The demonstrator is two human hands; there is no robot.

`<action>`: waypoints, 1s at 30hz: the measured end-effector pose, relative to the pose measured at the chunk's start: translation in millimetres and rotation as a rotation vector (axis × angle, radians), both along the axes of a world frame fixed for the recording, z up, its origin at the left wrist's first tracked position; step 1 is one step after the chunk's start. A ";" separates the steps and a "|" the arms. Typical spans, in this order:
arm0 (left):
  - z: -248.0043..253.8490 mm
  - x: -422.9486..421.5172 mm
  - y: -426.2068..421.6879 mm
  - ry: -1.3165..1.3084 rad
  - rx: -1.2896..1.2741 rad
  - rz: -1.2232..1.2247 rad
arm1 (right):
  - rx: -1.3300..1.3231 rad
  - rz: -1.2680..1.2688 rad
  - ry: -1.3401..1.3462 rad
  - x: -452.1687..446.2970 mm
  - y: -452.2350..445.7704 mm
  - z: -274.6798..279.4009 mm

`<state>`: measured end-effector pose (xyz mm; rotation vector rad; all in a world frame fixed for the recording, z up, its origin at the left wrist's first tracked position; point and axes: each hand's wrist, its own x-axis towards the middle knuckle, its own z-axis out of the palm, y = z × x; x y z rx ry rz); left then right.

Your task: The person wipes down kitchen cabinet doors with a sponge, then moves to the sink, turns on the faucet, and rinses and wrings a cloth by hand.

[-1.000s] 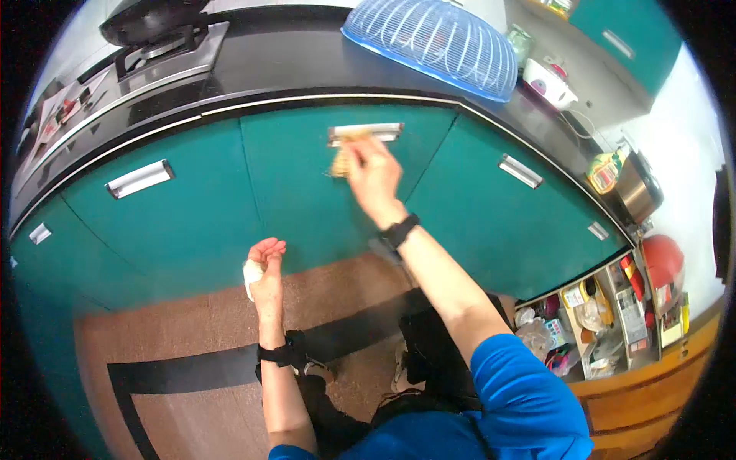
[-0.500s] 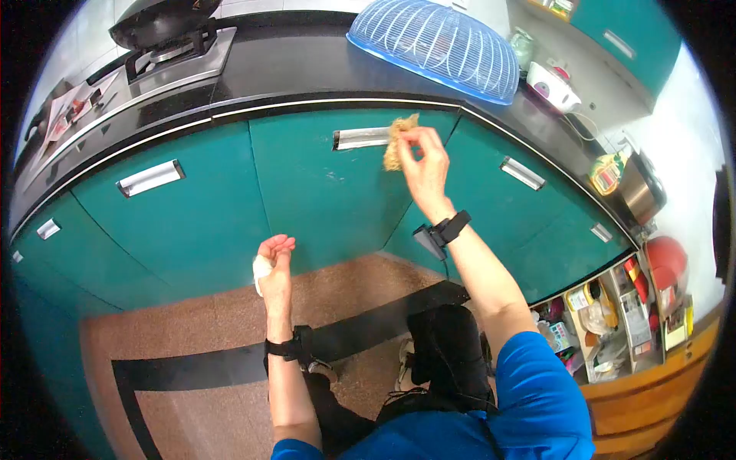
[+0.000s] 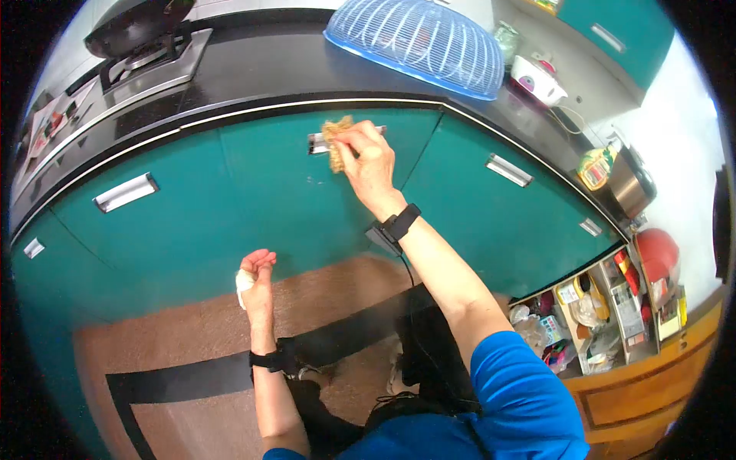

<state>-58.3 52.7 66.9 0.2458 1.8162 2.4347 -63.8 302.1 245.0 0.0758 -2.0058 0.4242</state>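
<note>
My right hand pinches a crumpled tan rag between thumb and fingers. It holds the rag against the metal handle of a green cabinet door, covering the handle's middle. Pale smudges mark the door just below. Lower and to the left, my left hand hangs in front of the cabinets with its fingers curled. A small white, cloth-like thing sits in that palm, mostly hidden; its exact kind is unclear. Both wrists wear black straps.
Above the doors runs a black countertop with a blue mesh food cover, a wok on a gas stove, and a white pot. At the right, a spray bottle stands above cluttered open shelves.
My right hand has slid the rag leftward, from the handle's right end to its middle. My left hand still holds the white thing low down. The view has shifted slightly.
</note>
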 end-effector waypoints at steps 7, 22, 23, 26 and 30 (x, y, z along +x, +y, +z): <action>0.0 1.1 -1.0 -0.023 0.017 0.014 | 0.003 -0.097 -0.075 24.3 56.3 14.6; 9.5 3.2 12.9 -0.027 -0.021 0.012 | 0.012 -0.094 -0.110 10.5 51.5 11.0; 11.9 5.4 15.0 -0.028 -0.034 0.013 | 0.038 -0.083 -0.076 7.3 48.9 5.4; 7.0 5.1 27.4 -0.014 -0.033 -0.028 | 0.082 0.154 -0.013 -12.5 -4.1 4.4; 9.8 12.4 42.3 0.027 0.028 -0.068 | 0.033 0.076 -0.114 -0.5 13.7 9.2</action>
